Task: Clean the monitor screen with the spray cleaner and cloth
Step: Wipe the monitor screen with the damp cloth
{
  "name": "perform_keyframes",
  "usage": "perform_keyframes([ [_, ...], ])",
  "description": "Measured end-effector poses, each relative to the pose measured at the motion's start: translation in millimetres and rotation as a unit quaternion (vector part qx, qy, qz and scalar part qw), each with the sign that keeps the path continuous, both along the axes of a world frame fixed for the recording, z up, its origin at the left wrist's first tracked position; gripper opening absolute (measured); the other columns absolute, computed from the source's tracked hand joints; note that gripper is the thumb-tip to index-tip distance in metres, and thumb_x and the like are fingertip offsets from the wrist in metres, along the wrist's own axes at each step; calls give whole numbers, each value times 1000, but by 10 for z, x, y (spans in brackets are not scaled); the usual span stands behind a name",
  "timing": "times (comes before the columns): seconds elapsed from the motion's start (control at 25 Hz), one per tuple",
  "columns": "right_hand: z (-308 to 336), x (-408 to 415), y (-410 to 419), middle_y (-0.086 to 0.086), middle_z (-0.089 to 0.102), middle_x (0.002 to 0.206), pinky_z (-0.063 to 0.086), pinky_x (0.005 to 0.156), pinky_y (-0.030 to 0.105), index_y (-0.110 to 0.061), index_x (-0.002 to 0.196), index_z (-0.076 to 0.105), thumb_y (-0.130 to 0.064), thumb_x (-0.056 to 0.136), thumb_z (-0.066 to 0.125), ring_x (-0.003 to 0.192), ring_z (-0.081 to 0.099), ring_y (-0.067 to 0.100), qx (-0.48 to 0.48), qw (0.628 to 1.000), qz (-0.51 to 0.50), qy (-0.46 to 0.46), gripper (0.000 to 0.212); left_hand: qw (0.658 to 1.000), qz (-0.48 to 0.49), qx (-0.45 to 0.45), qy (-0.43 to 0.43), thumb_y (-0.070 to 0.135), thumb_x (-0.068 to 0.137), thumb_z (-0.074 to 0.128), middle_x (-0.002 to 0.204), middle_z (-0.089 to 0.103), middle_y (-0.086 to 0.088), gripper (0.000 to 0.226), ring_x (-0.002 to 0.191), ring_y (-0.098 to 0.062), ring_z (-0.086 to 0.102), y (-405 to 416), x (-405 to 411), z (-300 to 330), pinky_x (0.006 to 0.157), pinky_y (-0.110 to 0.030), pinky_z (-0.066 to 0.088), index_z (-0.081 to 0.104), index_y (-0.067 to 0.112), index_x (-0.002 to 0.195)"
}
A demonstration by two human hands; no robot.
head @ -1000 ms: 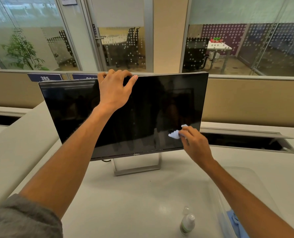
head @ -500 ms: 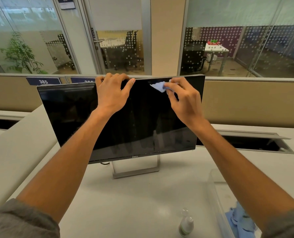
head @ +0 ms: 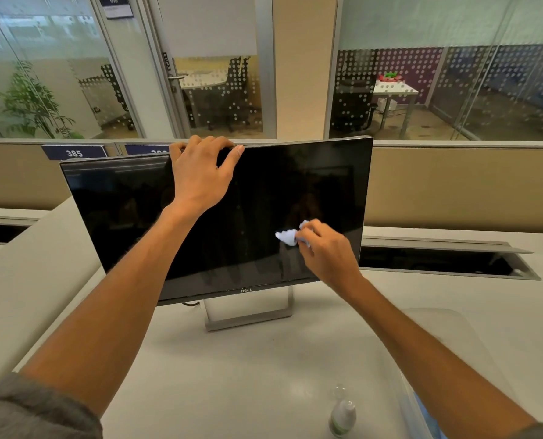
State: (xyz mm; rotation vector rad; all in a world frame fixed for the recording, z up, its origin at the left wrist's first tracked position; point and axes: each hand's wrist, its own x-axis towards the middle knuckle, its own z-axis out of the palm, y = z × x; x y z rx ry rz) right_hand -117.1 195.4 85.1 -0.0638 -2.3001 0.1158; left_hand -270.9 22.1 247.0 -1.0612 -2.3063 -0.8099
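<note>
Swept down from the monitor's (head: 219, 217) top edge to its lower right, right hand (head: 327, 251) pinching the soft, light cloth (head: 287, 237) against fragile glass, left hand (head: 200, 175) gripping the top edge, best hold for steadying.

The left arm reaches from the lower left of the frame up to the centre top, forearm bare, a grey sleeve at the elbow. The left hand (head: 200, 177) curls its fingers over an edge, thumb spread to the right. The right arm stretches from the lower right toward the centre; the right hand (head: 327, 248) has its fingers bunched in a pinch.
</note>
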Motion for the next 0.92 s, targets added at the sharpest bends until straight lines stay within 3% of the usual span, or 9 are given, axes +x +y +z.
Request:
perform_keyframes([
  [0.2, -210, 180, -36, 8, 67, 92, 58, 57, 28, -7, 92, 68, -8, 80, 72, 72, 66, 21, -36, 997, 9, -61, 13, 1000, 10, -2, 9, 52, 95, 38, 101, 67, 1, 41, 100, -18, 51, 2, -5, -7, 93, -40, 27, 64, 24, 110],
  [0.32, 219, 214, 96, 7, 65, 97, 52, 67, 21, -7, 94, 68, -8, 84, 67, 78, 62, 16, -99, 994, -16, 43, 11, 1000, 11, -3, 13, 53, 95, 38, 101, 67, 1, 41, 100, -18, 52, 10, -17, -17, 93, -40, 28, 64, 25, 109],
  [0.48, 879, 218, 459, 9, 63, 103, 41, 74, 3, -8, 99, 67, -11, 85, 65, 87, 53, 5, -151, 972, -81, 161, 14, 1000, 11, -2, 15, 53, 95, 37, 102, 68, 2, 42, 100, -18, 52, 13, -33, -24, 92, -40, 28, 65, 26, 110],
  [0.68, 1254, 148, 825, 7, 63, 106, 46, 75, 15, -11, 102, 67, -15, 89, 60, 92, 58, 12, -150, 967, -114, 173, 16, 1000, 7, 3, 10, 52, 95, 39, 102, 68, 2, 41, 100, -18, 51, 4, -13, -16, 92, -40, 27, 65, 25, 110],
  [0.92, 1084, 148, 847, 9, 64, 104, 42, 70, 11, -9, 101, 67, -15, 88, 62, 89, 58, 14, -168, 966, -114, 159, 16, 1000, 7, 1, -8, 52, 95, 39, 104, 67, 1, 41, 102, -18, 49, -6, -1, 16, 94, -40, 27, 65, 26, 113],
])
